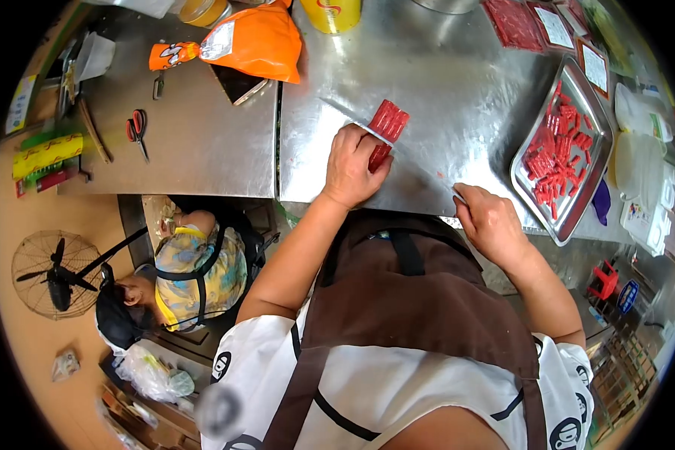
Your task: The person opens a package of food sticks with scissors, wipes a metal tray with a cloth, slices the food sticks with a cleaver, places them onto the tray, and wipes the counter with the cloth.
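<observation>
My left hand is closed around the near end of a bundle of red, sausage-like sticks on the steel table. A long, thin knife lies across the bundle, its blade between the far part and the part under my fingers. My right hand is wrapped around the knife's handle near the table's front edge. To the right, a metal tray holds many short cut pieces of the same red sticks. I cannot tell whether the blade has passed fully through the bundle.
Scissors, an orange bag and a dark phone-like slab lie on the left table. A yellow container and red packs stand at the back. Another person and a fan are at left.
</observation>
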{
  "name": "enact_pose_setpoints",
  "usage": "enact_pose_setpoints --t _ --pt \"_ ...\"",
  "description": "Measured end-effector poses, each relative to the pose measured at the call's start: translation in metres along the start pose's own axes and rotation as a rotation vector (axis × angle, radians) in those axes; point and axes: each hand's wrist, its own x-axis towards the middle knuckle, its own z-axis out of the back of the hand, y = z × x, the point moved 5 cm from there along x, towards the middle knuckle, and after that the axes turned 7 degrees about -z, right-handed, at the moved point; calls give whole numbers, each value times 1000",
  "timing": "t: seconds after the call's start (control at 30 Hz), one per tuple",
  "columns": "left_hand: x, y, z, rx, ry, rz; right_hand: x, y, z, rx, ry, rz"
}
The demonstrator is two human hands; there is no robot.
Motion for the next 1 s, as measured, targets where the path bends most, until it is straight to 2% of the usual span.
enact_pose_setpoints --t 0.2,1.0 --pt "2 -1 -6 -51 -29 6 5 1 8 -95 59 73" --pt "6 4 -20 20 -73 32 18 -7 14 -54 144 29"
